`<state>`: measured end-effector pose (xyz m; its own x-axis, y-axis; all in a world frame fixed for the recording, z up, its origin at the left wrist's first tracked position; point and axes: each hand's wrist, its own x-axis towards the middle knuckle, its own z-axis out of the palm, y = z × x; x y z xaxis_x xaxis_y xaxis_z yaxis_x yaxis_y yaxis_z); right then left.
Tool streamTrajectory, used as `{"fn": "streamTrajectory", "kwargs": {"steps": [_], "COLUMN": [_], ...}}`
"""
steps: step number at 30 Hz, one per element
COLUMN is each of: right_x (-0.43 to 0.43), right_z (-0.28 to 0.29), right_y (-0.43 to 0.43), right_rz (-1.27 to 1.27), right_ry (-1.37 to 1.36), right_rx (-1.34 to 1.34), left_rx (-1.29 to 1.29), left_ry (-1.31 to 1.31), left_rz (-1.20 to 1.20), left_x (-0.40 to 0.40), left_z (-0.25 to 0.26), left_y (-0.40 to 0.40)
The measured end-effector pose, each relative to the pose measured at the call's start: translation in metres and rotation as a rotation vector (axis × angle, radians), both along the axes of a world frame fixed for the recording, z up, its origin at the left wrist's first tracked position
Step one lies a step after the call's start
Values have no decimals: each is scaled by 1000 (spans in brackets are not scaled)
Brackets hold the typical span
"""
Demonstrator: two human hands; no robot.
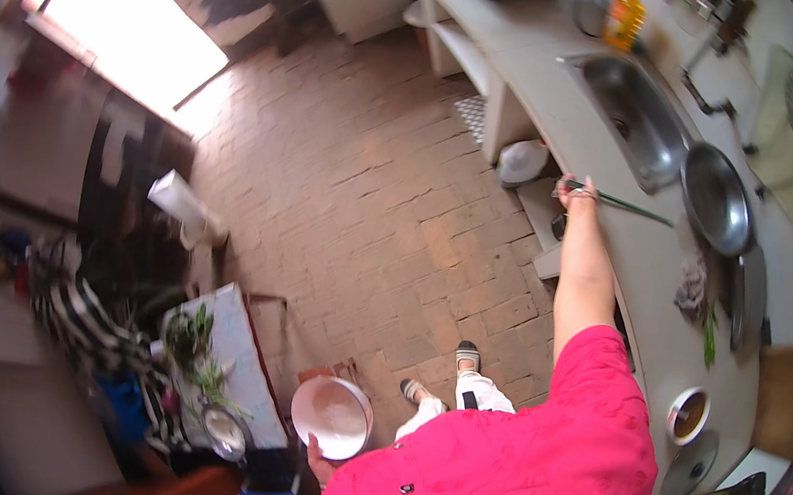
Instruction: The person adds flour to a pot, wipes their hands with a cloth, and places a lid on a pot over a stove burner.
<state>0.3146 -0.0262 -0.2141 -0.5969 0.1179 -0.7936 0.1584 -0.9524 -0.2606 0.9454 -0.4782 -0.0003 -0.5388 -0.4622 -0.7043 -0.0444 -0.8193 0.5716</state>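
At the right, my right hand reaches out at the front edge of the worktop. It is closed around a long, thin dark-green stick-like thing, whose far end points over the worktop; I cannot tell exactly what it is. Low in the picture, my left hand grips the rim of a pale pink and white basin. The basin is tilted, its white inside showing, at my left side. Part of the left hand is hidden by the basin and my pink sleeve.
A steel sink and a metal pan are on the worktop, with a bowl of brown liquid nearer me. A small table bearing leafy greens stands left. A white jug sits beneath the worktop.
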Motion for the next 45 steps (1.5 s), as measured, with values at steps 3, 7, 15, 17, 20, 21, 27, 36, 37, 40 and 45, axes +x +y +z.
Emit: {"fn": "streamTrajectory", "kwargs": {"steps": [3, 7, 15, 17, 20, 21, 27, 36, 37, 40, 45], "right_x": [0, 92, 248, 260, 261, 273, 355, 426, 429, 429, 441], "right_z": [-18, -8, 195, 258, 295, 317, 351, 304, 297, 273, 231], "right_y": [16, -45, -210, -258, -295, -318, -424, -551, -563, -595, -653], "right_rz": [49, -8, 377, 300, 378, 297, 318, 567, 556, 549, 495], "right_ry": [96, 130, 656, 785, 950, 1036, 1361, 1588, 1632, 1755, 1809], "right_rx": [44, 421, 972, 1015, 1082, 1111, 1029, 834, 836, 849, 816], "left_rx": [226, 129, 120, 125, 107, 104, 132, 120, 116, 88, 106], "left_ry": [141, 147, 241, 242, 228, 219, 254, 220, 201, 177, 178], "left_rz": [127, 258, 372, 386, 447, 463, 635, 866, 892, 954, 1022], "left_x": [-24, -21, 28, 41, 65, 73, 122, 158, 158, 156, 147], "left_z": [16, 18, 25, 27, 24, 22, 1, -46, -52, -72, -94], "left_y": [13, 11, 10, 1, -12, -15, -26, -33, -32, -28, -27]}}
